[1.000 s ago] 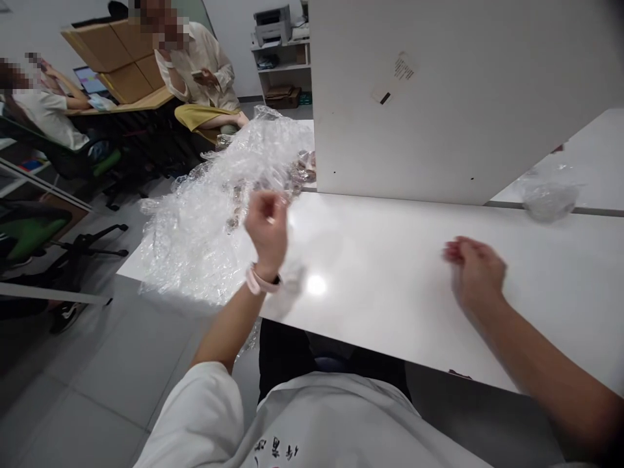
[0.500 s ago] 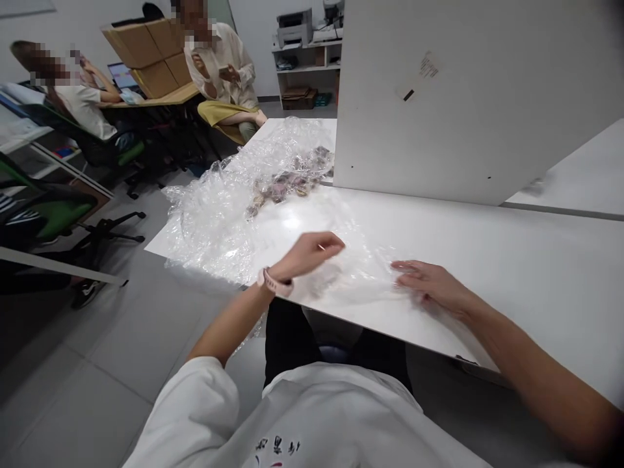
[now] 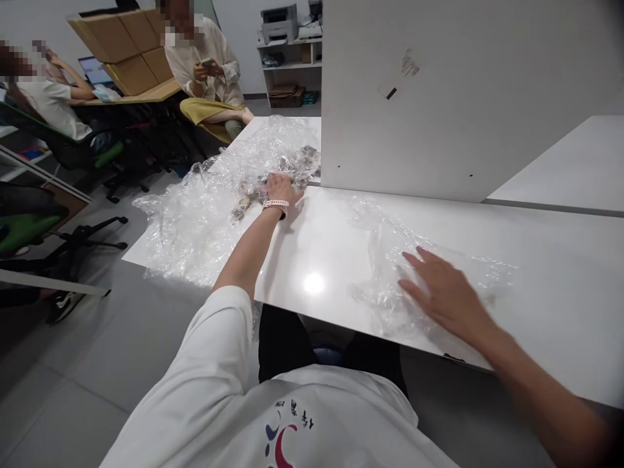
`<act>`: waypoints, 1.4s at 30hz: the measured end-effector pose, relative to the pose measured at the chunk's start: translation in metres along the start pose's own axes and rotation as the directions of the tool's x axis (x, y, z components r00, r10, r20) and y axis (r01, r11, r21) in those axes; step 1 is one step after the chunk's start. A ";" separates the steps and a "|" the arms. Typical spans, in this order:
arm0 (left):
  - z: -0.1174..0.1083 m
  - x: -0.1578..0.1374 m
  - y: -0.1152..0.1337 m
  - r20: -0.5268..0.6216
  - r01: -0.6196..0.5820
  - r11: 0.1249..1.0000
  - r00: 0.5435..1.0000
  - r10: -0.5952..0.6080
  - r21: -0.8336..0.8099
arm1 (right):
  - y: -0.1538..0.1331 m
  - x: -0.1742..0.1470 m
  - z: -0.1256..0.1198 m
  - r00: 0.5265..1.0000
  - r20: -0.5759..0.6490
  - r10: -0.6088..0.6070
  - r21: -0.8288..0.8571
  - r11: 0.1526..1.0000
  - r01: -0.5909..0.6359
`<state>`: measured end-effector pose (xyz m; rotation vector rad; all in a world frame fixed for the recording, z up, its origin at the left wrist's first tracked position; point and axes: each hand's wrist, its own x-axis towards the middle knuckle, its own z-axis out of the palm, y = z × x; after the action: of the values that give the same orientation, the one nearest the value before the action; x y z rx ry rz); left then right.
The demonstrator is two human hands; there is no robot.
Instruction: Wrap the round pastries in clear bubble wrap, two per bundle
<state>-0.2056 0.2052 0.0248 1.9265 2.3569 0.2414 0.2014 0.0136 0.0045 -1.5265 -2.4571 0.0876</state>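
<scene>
My left hand [image 3: 284, 190] reaches across to a row of small brown and purplish pieces [image 3: 241, 207]. Its fingers are stretched out and the thumb stands apart; the fingertips are over the pieces, whose exact kind I cannot make out. Crumpled clear plastic film [image 3: 190, 214] lies in a large heap beside and around them. My right hand [image 3: 436, 286] is spread with its palm down over another piece of clear plastic film [image 3: 385, 260], which lies loosely on the white table [image 3: 331, 224]. Whether the palm touches this film is hard to tell.
An upright white panel [image 3: 400, 130] stands along the table's far side. Two people sit at the back left, one holding a phone [image 3: 208, 64]. Cardboard boxes [image 3: 141, 68] are stacked on a desk. A printer [image 3: 279, 25] stands on a shelf behind.
My left hand has moved away and to the left, from the table's middle to the small pieces. My right hand has spread its fingers, and the film near it lies farther right.
</scene>
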 end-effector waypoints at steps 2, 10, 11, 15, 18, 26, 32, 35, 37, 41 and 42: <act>0.006 0.009 -0.002 0.059 0.021 1.000 0.998 -0.021 0.001 | -0.006 -0.002 0.023 0.992 0.112 -0.065 0.028 0.998 0.063; 0.019 -0.087 -0.002 0.062 -0.265 0.964 0.962 0.265 -0.007 | 0.038 0.000 -0.018 0.775 0.451 -0.442 0.458 0.860 0.224; 0.019 -0.104 -0.003 0.042 -0.304 0.953 0.952 0.304 -0.012 | 0.038 0.006 -0.023 0.770 0.472 -0.428 0.480 0.858 0.183; 0.011 -0.150 -0.011 0.101 -0.401 0.906 0.904 0.415 -0.134 | 0.020 0.032 -0.020 0.783 0.477 -0.399 0.502 0.855 0.131; -0.003 -0.144 -0.027 0.171 -0.267 0.902 0.926 0.338 -0.338 | 0.002 0.046 -0.011 0.731 0.470 -0.495 0.542 0.815 0.203; -0.029 -0.122 -0.029 -0.304 -0.190 0.931 0.948 0.091 -0.313 | 0.008 0.034 -0.023 0.710 0.480 -0.515 0.530 0.815 0.234; -0.001 -0.170 0.005 0.246 -0.328 0.943 0.912 0.329 -0.045 | 0.004 -0.024 -0.024 0.850 0.357 -0.387 0.377 0.892 0.248; -0.006 -0.178 -0.009 0.271 -0.388 0.922 0.888 0.372 0.008 | 0.023 -0.051 -0.018 0.827 0.401 -0.394 0.327 0.905 0.273; -0.014 -0.183 -0.025 0.245 -0.416 0.909 0.883 0.400 0.018 | 0.050 -0.063 -0.016 0.838 0.411 -0.358 0.291 0.923 0.252; -0.018 -0.197 -0.050 0.157 -0.386 0.916 0.916 0.368 0.108 | 0.103 -0.082 -0.017 0.924 0.318 -0.211 0.166 0.972 0.165; -0.016 -0.199 -0.054 0.122 -0.357 0.924 0.932 0.342 0.136 | 0.108 -0.085 -0.018 0.949 0.261 -0.178 0.126 0.981 0.150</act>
<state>-0.2202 -0.0009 0.0245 2.3697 2.0110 -0.0157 0.3363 -0.0147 -0.0127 -1.3365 -2.7311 0.4150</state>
